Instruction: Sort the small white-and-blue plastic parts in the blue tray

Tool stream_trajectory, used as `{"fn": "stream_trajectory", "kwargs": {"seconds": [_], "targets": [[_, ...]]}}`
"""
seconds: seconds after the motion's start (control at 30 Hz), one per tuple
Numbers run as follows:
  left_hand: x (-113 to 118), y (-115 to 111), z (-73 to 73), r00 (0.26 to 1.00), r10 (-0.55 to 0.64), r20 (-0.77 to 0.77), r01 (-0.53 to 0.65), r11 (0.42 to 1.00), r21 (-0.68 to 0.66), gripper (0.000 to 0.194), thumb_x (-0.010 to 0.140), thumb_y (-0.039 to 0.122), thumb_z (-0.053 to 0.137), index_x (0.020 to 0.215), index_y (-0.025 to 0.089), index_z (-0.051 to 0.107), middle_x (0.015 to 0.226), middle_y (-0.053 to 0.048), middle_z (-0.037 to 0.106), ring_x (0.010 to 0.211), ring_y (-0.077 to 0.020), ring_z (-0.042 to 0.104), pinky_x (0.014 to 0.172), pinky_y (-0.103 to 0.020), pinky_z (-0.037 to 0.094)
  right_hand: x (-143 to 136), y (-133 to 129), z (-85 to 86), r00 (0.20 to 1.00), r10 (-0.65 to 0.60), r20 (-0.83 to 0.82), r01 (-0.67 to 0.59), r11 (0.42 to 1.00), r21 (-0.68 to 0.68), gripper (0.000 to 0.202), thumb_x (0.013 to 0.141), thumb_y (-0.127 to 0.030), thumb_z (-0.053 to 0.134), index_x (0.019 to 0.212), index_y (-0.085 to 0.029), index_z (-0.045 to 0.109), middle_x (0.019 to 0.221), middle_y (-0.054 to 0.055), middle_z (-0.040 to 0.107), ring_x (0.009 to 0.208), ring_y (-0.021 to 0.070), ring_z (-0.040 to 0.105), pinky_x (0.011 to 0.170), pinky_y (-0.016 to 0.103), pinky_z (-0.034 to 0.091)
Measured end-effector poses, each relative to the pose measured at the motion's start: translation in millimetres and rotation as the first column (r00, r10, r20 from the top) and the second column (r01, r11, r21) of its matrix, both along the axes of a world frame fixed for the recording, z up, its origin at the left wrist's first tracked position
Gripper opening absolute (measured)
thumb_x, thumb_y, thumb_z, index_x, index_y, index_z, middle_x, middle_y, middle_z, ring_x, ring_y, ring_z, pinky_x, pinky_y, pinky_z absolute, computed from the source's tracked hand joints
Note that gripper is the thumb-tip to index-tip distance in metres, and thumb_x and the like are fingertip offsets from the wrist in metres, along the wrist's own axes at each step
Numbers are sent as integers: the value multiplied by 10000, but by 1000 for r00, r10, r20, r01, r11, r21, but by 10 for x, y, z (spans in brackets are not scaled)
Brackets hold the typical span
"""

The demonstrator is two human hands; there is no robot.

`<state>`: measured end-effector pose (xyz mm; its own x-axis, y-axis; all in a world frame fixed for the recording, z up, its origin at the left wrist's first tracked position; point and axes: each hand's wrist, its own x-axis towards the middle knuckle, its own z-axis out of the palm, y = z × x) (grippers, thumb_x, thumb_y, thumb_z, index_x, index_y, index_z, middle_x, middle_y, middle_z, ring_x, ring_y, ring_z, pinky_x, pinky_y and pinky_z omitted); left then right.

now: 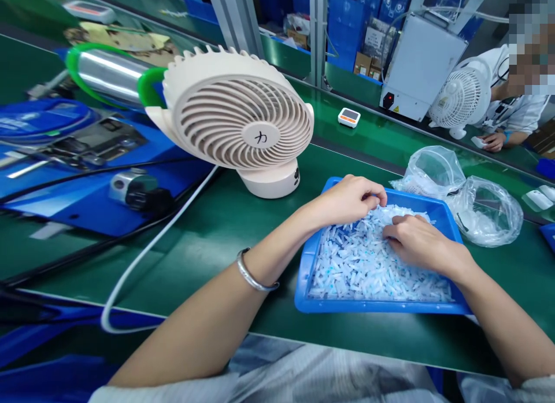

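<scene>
A blue plastic tray point(306, 276) full of small white and pale-blue plastic pieces point(368, 270) sits on the green bench in front of me. My left hand point(352, 199), with a silver bangle on the wrist, is over the tray's far left part, its fingers curled and pinched together. Close by on the right, my right hand point(418, 242) rests low on the pieces, fingers bent inward. What either hand has between its fingertips is hidden or too small to make out.
A cream desk fan point(260, 134) stands left of the tray, its white cable point(125, 281) looping forward. Clear plastic bags point(488, 212) lie beyond the tray at right. Tools and a clamp point(130, 186) crowd the left. Across the bench are a small timer point(348, 117), another fan point(462, 96) and a co-worker's hand point(494, 141).
</scene>
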<state>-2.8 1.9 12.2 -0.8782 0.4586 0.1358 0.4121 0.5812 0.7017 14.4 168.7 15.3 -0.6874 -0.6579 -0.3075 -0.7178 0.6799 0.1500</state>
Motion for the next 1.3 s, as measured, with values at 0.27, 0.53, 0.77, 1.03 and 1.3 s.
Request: {"fn": "stream_trajectory", "kwargs": {"seconds": [0.27, 0.53, 0.77, 1.03, 1.3], "targets": [[12, 7, -13, 997, 66, -48, -64, 997, 31, 228, 700, 122, 418, 791, 147, 625, 477, 37, 477, 489, -93, 428, 521, -217, 311, -51, 31, -3, 993, 74, 96, -36, 937, -347, 165, 748, -128, 427, 729, -156, 589, 723, 35, 535, 619, 113, 474, 574, 235, 326], [-12, 5, -23, 998, 13, 62, -20, 993, 112, 205, 643, 103, 446, 754, 128, 616, 590, 9, 582, 550, -90, 500, 535, -192, 356, -49, -14, -35, 990, -113, -86, 15, 687, -727, 144, 639, -88, 403, 528, -180, 388, 561, -4, 488, 541, 108, 450, 563, 243, 359], [-21, -4, -29, 998, -1, 64, -7, 992, 126, 208, 661, 138, 452, 769, 139, 630, 604, 12, 579, 559, -89, 477, 518, -184, 345, -94, -12, -100, 980, -198, 28, 141, 587, -797, 77, 704, -172, 426, 630, -181, 445, 558, -20, 501, 509, 98, 466, 503, 215, 372], [-8, 1, -28, 994, 31, 109, -57, 967, 249, 203, 701, 185, 462, 817, 134, 620, 590, -2, 607, 584, -104, 533, 555, -201, 386, -94, -14, -118, 976, -152, 158, 204, 369, -907, 156, 754, -217, 465, 899, -174, 504, 722, 25, 602, 616, 123, 555, 605, 262, 447], [-11, 6, -41, 988, -18, 153, -40, 928, 370, 132, 694, 164, 475, 765, 123, 579, 566, 6, 585, 552, -92, 506, 548, -207, 379, -76, -34, -64, 975, -216, 50, 123, 340, -932, 83, 741, -208, 496, 748, -178, 573, 663, 1, 568, 584, 111, 503, 590, 263, 430]]}}
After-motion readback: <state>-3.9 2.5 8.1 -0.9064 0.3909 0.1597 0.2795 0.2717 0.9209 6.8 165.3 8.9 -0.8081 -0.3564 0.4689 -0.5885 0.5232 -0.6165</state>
